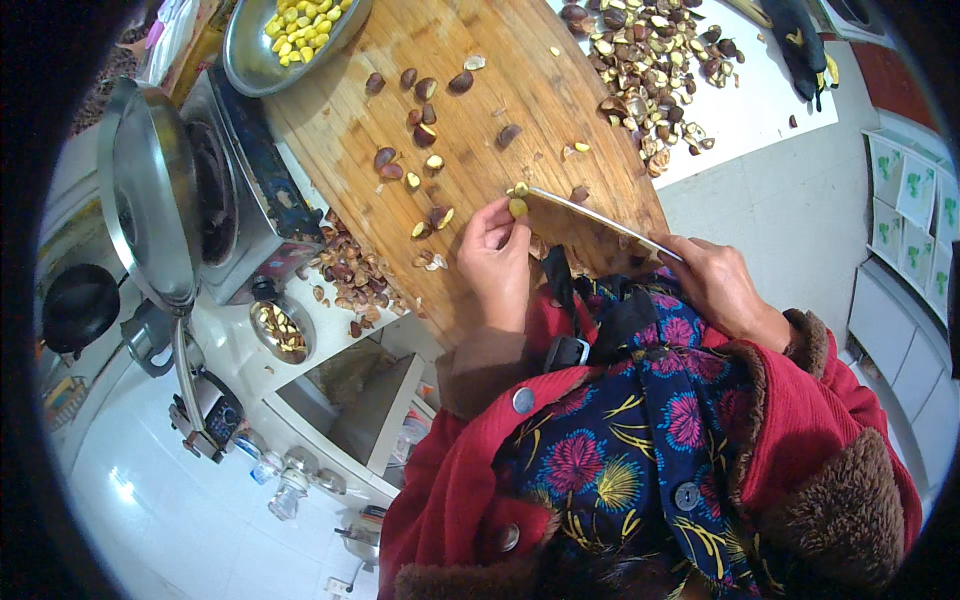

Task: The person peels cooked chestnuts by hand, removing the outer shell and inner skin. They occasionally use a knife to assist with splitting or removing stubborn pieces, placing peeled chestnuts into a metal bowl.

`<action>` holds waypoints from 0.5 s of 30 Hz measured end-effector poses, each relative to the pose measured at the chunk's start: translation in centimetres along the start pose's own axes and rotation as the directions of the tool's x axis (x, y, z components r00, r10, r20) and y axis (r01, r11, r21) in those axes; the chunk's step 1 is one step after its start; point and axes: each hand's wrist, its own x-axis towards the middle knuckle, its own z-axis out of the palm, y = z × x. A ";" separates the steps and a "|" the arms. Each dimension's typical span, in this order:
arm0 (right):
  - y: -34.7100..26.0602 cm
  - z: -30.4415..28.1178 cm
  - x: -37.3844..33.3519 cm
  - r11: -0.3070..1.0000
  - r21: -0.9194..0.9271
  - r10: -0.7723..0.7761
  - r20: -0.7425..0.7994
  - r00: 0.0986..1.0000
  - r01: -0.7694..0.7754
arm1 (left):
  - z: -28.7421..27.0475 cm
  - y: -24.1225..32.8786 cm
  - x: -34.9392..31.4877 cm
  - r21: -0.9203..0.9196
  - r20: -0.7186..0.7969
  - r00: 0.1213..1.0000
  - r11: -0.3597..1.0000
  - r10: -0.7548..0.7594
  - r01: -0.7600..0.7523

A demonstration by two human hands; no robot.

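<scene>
- The left hand (497, 262) pinches a peeled chestnut (518, 208) between thumb and fingertips, over the near part of the wooden board (560, 90).
- The right hand (722, 290) is wrapped around the handle of a knife (605, 219), whose blade slants left and away, its tip just beside the chestnut.
- A small yellowish piece (520, 188) sits at the knife tip; whether it is stuck to the blade, I cannot tell.
- Brown chestnuts (425, 88) lie scattered across the board, left of and beyond the left hand, some showing pale flesh.
- A metal bowl (236, 60) stands at the board's far left, with yellow kernels (303, 30) inside.
- Far right, a wide heap of brown and pale pieces (650, 70) covers part of a white surface (765, 115).
- Left of the board, loose shells (360, 272) spread over the counter (245, 345), near a small metal dish (309, 347) of pale pieces (280, 328).
- Farther left, a large silver pan (150, 200) tilts beside a dark stove (262, 175).
</scene>
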 end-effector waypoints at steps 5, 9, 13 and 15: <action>0.1 0.3 0.4 0.986 0.164 -0.024 0.071 0.997 0.012 | -0.7 -0.2 -0.2 -0.020 -0.005 0.999 0.999 -0.045 0.045; -0.3 1.1 1.5 0.983 0.182 -0.049 0.103 0.993 0.030 | -1.5 -0.2 -0.5 0.053 -0.003 0.999 0.998 -0.038 0.038; 0.4 1.9 2.5 0.971 0.233 0.015 0.134 0.991 -0.046 | -2.4 0.4 -0.8 0.037 -0.004 0.995 0.994 -0.100 0.100; 1.7 1.8 2.2 0.953 0.291 0.059 0.112 0.992 -0.089 | -3.0 0.6 -1.0 0.040 -0.012 0.993 0.992 -0.117 0.117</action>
